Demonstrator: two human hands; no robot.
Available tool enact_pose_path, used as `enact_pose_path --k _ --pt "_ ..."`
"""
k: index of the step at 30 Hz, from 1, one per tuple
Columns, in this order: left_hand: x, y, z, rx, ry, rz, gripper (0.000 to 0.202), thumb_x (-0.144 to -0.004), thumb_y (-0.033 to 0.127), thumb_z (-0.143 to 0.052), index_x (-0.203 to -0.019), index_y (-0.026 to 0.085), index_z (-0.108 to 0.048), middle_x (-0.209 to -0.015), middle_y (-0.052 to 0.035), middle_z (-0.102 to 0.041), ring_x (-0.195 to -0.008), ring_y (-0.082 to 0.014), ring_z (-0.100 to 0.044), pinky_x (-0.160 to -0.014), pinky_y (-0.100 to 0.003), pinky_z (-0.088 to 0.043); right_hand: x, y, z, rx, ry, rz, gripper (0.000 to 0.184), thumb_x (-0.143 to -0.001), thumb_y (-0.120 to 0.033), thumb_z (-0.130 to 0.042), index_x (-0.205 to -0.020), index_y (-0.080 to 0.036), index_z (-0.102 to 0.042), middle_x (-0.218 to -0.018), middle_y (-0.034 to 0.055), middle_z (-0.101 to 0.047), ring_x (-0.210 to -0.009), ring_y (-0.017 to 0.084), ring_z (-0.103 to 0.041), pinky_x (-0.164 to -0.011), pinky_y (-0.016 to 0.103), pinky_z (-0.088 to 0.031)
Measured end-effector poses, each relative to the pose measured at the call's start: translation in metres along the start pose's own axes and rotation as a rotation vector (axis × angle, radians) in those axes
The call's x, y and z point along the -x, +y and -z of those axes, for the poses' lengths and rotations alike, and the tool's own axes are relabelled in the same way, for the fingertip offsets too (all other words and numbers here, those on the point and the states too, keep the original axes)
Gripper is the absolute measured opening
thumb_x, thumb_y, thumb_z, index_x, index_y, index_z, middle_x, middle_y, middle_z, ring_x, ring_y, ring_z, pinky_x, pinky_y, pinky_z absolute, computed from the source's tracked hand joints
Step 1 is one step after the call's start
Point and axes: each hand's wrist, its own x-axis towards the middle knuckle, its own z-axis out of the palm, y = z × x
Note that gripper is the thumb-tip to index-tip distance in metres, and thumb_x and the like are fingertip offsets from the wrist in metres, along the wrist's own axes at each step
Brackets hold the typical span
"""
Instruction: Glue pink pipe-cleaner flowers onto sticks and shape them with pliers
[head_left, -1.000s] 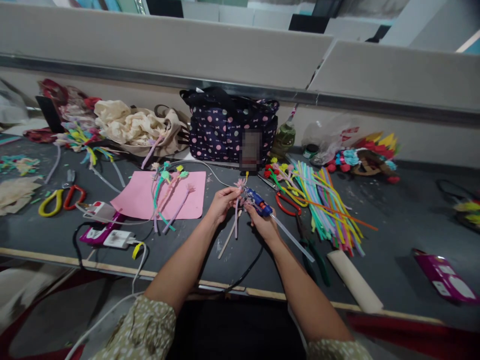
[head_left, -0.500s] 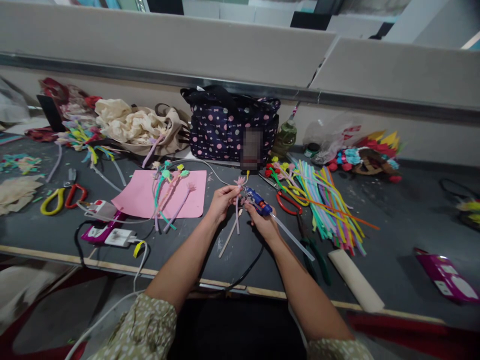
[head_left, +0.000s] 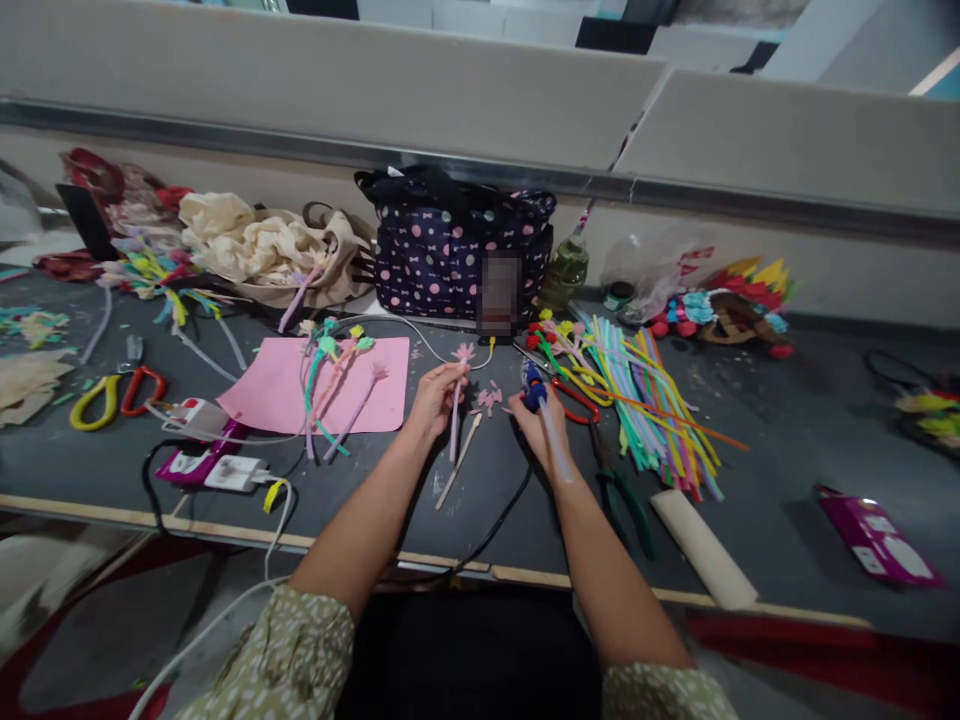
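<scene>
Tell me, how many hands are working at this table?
2. The left hand pinches a pink flower stem; the right hand holds a blue glue gun beside it. No others show.

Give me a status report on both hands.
Left hand shut on pink flower stem. Right hand shut on blue glue gun. Loose pink petals lie between them.

- Left hand (head_left: 433, 400): bare forearm extended forward, fingertips pinched closed.
- Right hand (head_left: 538, 428): bare forearm extended forward, fingers curled in a closed grip, near the left hand.
</scene>
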Motion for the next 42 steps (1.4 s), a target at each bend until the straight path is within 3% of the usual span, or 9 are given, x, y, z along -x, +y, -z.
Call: enact_pose_path --k 4,7,12,18,27,31,36,42 --pt "-0.002 -0.002 0.001 -0.017 0.001 0.022 0.029 -0.057 0.031 -0.083 -0.077 0.013 -0.071 -0.056 0.0029 -0.058 -0.044 -0.0034 -0.046 -0.043 -0.016 -0.035 0.006 -0.005 -0.003 0.390 -0.077 0.087 0.016 -0.081 -0.028 -0.059 -0.094 -0.020 -0.056 -0.085 0.0056 -0.065 -0.081 0.023 -0.060 -0.065 0.029 -0.039" --pt "-0.004 -0.004 0.002 -0.024 -0.004 0.013 0.029 -0.058 0.031 -0.082 -0.078 0.013 -0.071 -0.056 0.0032 -0.058 -0.043 -0.0026 -0.044 -0.043 -0.015 -0.034 0.010 -0.006 -0.008 0.556 -0.098 0.201 0.012 -0.083 -0.024 -0.056 -0.094 -0.019 -0.054 -0.094 0.0087 -0.064 -0.092 0.025 -0.057 -0.068 0.030 -0.037" --pt "-0.005 -0.006 0.003 -0.021 -0.006 0.010 0.030 -0.057 0.031 -0.083 -0.078 0.013 -0.071 -0.056 0.0033 -0.058 -0.041 -0.0015 -0.040 -0.042 -0.015 -0.031 0.012 -0.007 -0.010 0.651 -0.135 0.225 0.020 -0.080 -0.013 -0.057 -0.098 -0.018 -0.051 -0.097 0.0092 -0.063 -0.092 0.024 -0.055 -0.069 0.030 -0.037" --pt "-0.003 -0.004 0.001 -0.049 0.021 0.012 0.030 -0.057 0.032 -0.082 -0.078 0.014 -0.071 -0.058 0.0027 -0.059 -0.045 -0.0035 -0.047 -0.044 -0.015 -0.036 0.011 -0.008 -0.009 0.632 -0.146 0.211 0.023 -0.079 -0.011 -0.057 -0.100 -0.017 -0.051 -0.094 0.0100 -0.065 -0.086 0.024 -0.058 -0.067 0.029 -0.035" --pt "-0.003 -0.004 0.001 -0.050 -0.045 0.026 0.027 -0.060 0.030 -0.082 -0.078 0.013 -0.070 -0.057 0.0029 -0.059 -0.042 -0.0024 -0.045 -0.043 -0.015 -0.038 0.004 -0.002 -0.004 0.270 -0.040 0.043 0.018 -0.079 -0.031 -0.056 -0.094 -0.022 -0.053 -0.071 0.0005 -0.059 -0.063 0.019 -0.054 -0.057 0.027 -0.031" --pt "0.001 -0.003 -0.003 -0.051 -0.079 0.040 0.027 -0.061 0.029 -0.081 -0.079 0.012 -0.069 -0.061 0.0008 -0.063 -0.046 -0.0043 -0.051 -0.044 -0.015 -0.041 0.002 0.000 -0.008 -0.034 0.049 -0.049 0.017 -0.073 -0.035 -0.057 -0.083 -0.022 -0.053 -0.066 -0.0023 -0.055 -0.058 0.016 -0.051 -0.055 0.026 -0.036" --pt "0.010 -0.003 -0.010 -0.049 -0.228 0.076 0.026 -0.062 0.027 -0.081 -0.078 0.013 -0.065 -0.075 -0.0035 -0.069 -0.058 -0.0092 -0.062 -0.052 -0.019 -0.049 0.002 -0.009 -0.015 -0.593 0.053 -0.189 0.021 -0.064 -0.032 -0.062 -0.078 -0.021 -0.051 -0.063 -0.0040 -0.056 -0.051 0.012 -0.050 -0.046 0.023 -0.039" --pt "0.013 -0.009 -0.010 -0.106 -0.366 0.088 0.024 -0.067 0.029 -0.079 -0.080 0.013 -0.067 -0.096 -0.0093 -0.072 -0.075 -0.0147 -0.067 -0.063 -0.025 -0.056 0.003 -0.022 -0.010 -0.874 0.054 -0.279 0.024 -0.057 -0.024 -0.068 -0.072 -0.022 -0.049 -0.058 -0.0071 -0.056 -0.050 0.010 -0.050 -0.043 0.019 -0.037"
